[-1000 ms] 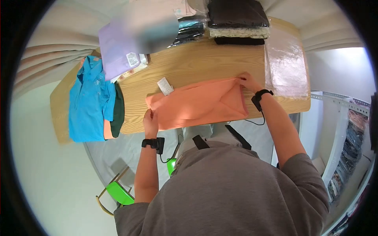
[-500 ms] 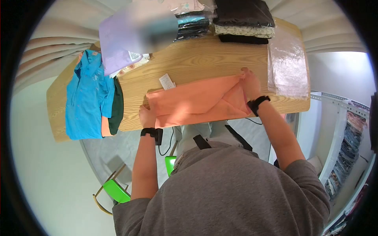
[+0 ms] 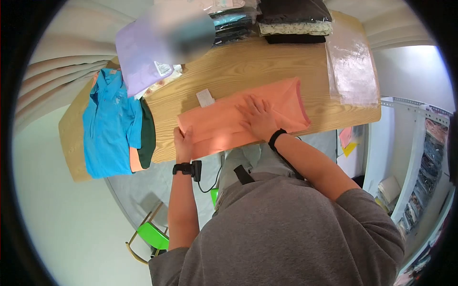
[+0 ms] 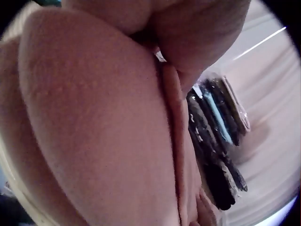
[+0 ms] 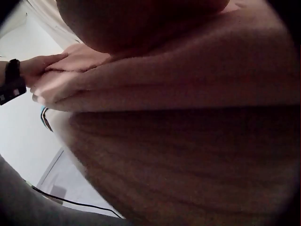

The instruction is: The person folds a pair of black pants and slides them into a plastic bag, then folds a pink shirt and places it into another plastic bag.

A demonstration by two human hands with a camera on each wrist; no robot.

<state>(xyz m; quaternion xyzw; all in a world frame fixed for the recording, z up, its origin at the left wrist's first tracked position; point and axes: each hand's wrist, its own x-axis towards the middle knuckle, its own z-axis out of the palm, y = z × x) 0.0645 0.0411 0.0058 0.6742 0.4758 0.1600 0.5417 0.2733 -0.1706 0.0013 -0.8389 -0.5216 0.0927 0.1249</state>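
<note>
A folded orange garment (image 3: pixel 217 128) lies along the table's near edge in the head view, with a white tag (image 3: pixel 205 98) beside its upper edge. The left hand (image 3: pixel 183 144) grips the garment's left end, thumb on top. Spread fingers of the right hand (image 3: pixel 259 121) rest flat on the fabric right of its middle. In the left wrist view the left hand (image 4: pixel 99 113) fills most of the picture, garment layers (image 4: pixel 181 141) beyond it. Stacked fabric layers (image 5: pixel 188 89) show under the right hand (image 5: pixel 141 21) in the right wrist view.
Blue shirts (image 3: pixel 112 128) lie on the table's left, beside a purple packaged garment (image 3: pixel 143 57). Bagged dark clothes (image 3: pixel 296 12) are stacked at the back. Clear plastic bags (image 3: pixel 353 66) lie at the right. A green chair (image 3: pixel 152 235) stands below left.
The right hand has let go of the garment's right end and moved left onto its top, fingers spread. That end now lies flatter. The left hand remains at the left end.
</note>
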